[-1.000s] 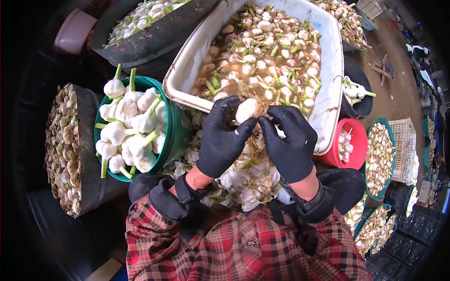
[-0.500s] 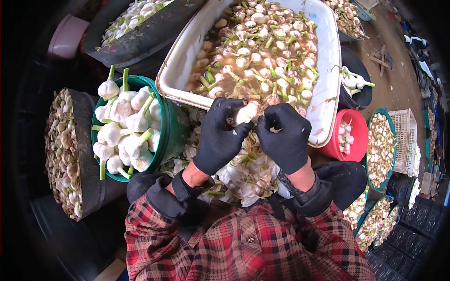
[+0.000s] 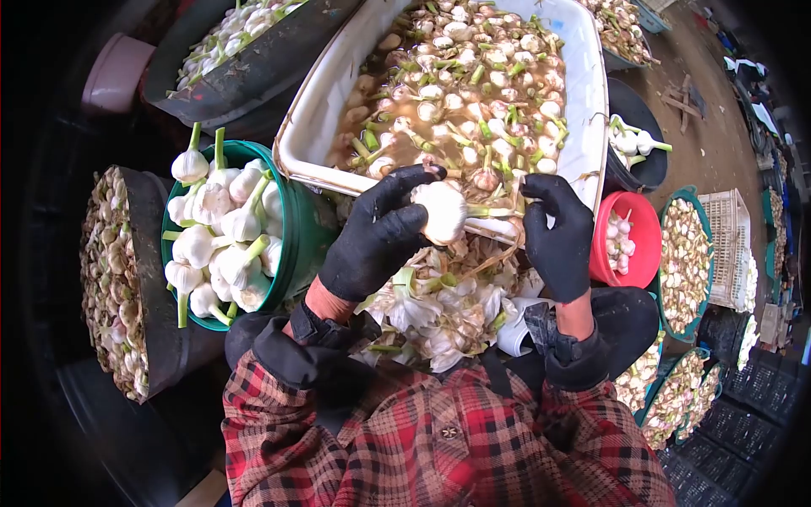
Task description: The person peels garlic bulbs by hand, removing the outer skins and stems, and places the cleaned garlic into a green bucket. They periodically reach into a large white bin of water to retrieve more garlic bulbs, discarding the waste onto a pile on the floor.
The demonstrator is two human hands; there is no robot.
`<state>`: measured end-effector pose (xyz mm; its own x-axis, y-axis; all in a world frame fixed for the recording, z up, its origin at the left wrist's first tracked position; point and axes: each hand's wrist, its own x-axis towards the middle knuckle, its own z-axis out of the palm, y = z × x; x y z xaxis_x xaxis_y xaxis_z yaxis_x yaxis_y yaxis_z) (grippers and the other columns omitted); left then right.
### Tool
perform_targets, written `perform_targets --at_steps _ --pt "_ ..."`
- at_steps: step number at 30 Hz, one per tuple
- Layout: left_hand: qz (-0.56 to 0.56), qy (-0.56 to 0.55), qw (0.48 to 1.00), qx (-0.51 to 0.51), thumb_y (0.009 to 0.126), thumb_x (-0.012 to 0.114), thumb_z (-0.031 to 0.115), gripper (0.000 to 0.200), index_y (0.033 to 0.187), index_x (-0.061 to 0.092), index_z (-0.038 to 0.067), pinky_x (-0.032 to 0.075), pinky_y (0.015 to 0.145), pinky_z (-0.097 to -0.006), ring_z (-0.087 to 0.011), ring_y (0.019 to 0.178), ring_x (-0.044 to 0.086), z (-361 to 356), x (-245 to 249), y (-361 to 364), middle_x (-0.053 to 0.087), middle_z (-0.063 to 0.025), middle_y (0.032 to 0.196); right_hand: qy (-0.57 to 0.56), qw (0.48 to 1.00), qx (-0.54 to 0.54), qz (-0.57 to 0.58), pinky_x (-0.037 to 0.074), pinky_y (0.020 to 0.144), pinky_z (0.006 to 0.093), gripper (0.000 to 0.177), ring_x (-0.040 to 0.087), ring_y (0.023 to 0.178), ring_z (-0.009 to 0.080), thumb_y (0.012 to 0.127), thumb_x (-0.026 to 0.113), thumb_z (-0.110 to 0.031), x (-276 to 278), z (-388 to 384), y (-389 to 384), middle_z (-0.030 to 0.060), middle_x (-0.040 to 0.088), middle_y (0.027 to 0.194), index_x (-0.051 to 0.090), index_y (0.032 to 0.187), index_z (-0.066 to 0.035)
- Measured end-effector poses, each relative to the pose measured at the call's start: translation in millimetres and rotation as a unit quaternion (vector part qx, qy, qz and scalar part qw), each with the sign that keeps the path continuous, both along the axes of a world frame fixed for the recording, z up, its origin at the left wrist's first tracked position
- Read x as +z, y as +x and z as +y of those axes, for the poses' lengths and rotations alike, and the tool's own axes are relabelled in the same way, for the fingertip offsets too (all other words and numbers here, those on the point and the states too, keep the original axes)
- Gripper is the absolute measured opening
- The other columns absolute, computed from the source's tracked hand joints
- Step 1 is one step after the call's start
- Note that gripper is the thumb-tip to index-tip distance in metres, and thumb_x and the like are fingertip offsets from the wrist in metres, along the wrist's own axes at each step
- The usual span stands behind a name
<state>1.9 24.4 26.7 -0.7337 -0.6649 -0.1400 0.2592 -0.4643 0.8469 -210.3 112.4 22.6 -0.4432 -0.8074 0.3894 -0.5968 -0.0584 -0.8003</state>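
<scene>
One garlic bulb (image 3: pixel 441 213): centre of frame, stem (image 3: pixel 488 211) running rightward.
Left hand (image 3: pixel 367 245): nearer, fingers and thumb pinching the bulb.
Right hand (image 3: pixel 562 241): partly curled, just beyond the stem's tip; whether it holds anything, cannot tell.
White tub (image 3: pixel 585 101): upper centre, just beyond both hands.
Peelings (image 3: pixel 435 317): heaped below the bulb.
Green bucket (image 3: pixel 314 245): left.

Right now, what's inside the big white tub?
Garlic bulbs and bits of green stem crowd brownish water inside the white tub. The tub's bottom can't be seen: murky water and garlic cover it.
</scene>
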Motion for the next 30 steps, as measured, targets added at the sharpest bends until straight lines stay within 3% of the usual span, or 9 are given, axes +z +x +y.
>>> perform_targets --at_steps 3,5,6,8,11,16,25,27,30 --pt "0.018 0.033 0.999 0.002 0.090 0.061 0.019 0.048 0.131 0.046 0.001 0.049 0.086 -0.0293 -0.0150 0.102 0.057 -1.1 -12.3 0.1 0.057 -0.0071 0.116 -0.010 0.997 0.073 0.015 0.051 0.078 0.0326 0.023 0.066 0.088 0.0262 0.076 0.060 0.001 13.0 1.1 7.9 0.0155 0.065 0.096 0.065 0.098 0.000" --pt "-0.078 -0.331 0.941 -0.002 0.091 0.058 0.013 0.045 0.132 0.045 -0.002 0.049 0.088 -0.0299 -0.0171 0.104 0.057 -1.8 -14.5 1.1 0.057 -0.0076 0.118 -0.018 0.993 0.114 0.032 0.051 0.078 0.0343 0.023 0.066 0.088 0.0281 0.075 0.067 -0.003 22.3 -1.9 21.7 0.0151 0.066 0.095 0.065 0.097 0.000" --pt "-0.079 -0.330 0.941 -0.004 0.091 0.058 0.013 0.045 0.132 0.045 -0.002 0.049 0.088 -0.0299 -0.0171 0.104 0.057 -2.4 -15.1 0.3 0.057 -0.0076 0.118 -0.018 0.993 0.113 0.031 0.051 0.078 0.0343 0.023 0.066 0.088 0.0281 0.075 0.067 -0.003 21.6 -2.7 23.5 0.0151 0.066 0.095 0.065 0.097 0.000" --pt "-0.042 -0.091 0.995 -0.025 0.088 0.063 0.017 0.052 0.132 0.045 -0.003 0.047 0.091 -0.0311 -0.0186 0.109 0.055 -3.2 -16.2 -3.2 0.056 -0.0089 0.121 0.010 0.989 0.138 0.042 0.051 0.076 0.0344 0.023 0.066 0.088 0.0287 0.074 0.069 -0.004 20.0 -4.1 24.9 0.0150 0.066 0.095 0.065 0.097 -0.001" --pt "-0.003 -0.034 0.999 -0.012 0.083 0.068 0.024 0.060 0.132 0.046 -0.004 0.044 0.095 -0.0317 -0.0182 0.112 0.053 4.3 -12.9 -5.9 0.056 -0.0103 0.123 0.019 0.983 0.181 -0.028 0.051 0.075 0.0342 0.031 0.065 0.085 0.0297 0.072 0.075 -0.009 20.4 -1.2 24.4 0.0151 0.065 0.093 0.064 0.099 -0.001" --pt "-0.073 -0.079 0.994 -0.013 0.081 0.069 0.029 0.065 0.132 0.045 -0.004 0.040 0.098 -0.0316 -0.0172 0.112 0.052 4.8 -13.9 -7.9 0.055 -0.0103 0.123 0.055 0.981 0.182 -0.035 0.051 0.072 0.0339 0.043 0.066 0.081 0.0285 0.068 0.082 -0.018 23.9 -1.0 34.8 0.0146 0.065 0.092 0.063 0.102 -0.002" --pt "-0.055 -0.090 0.994 -0.024 0.084 0.067 0.027 0.067 0.135 0.042 -0.006 0.041 0.096 -0.0297 -0.0162 0.109 0.053 4.4 -26.9 -8.7 0.057 -0.0095 0.120 0.081 0.986 0.120 -0.078 0.050 0.063 0.0327 0.023 0.066 0.070 0.0269 0.069 0.077 -0.005 3.0 2.1 34.5 0.0138 0.066 0.078 0.067 0.089 -0.001" --pt "-0.040 -0.071 0.996 -0.027 0.085 0.067 0.027 0.068 0.137 0.040 -0.006 0.042 0.094 -0.0298 -0.0156 0.109 0.053 5.3 -33.2 -8.5 0.056 -0.0093 0.120 0.078 0.988 0.118 -0.066 0.050 0.067 0.0272 0.017 0.062 0.073 0.0111 0.074 0.072 0.003 -1.1 3.3 36.2 0.0068 0.067 0.078 0.066 0.091 0.001" --pt "-0.043 -0.106 0.993 -0.033 0.088 0.065 0.025 0.065 0.138 0.038 -0.006 0.045 0.090 -0.0299 -0.0152 0.109 0.053 6.0 -35.5 -9.5 0.056 -0.0092 0.121 0.058 0.989 0.100 -0.088 0.049 0.062 0.0334 0.007 0.066 0.069 0.0283 0.078 0.067 -0.001 -8.5 3.3 35.9 0.0147 0.066 0.078 0.065 0.084 -0.001"
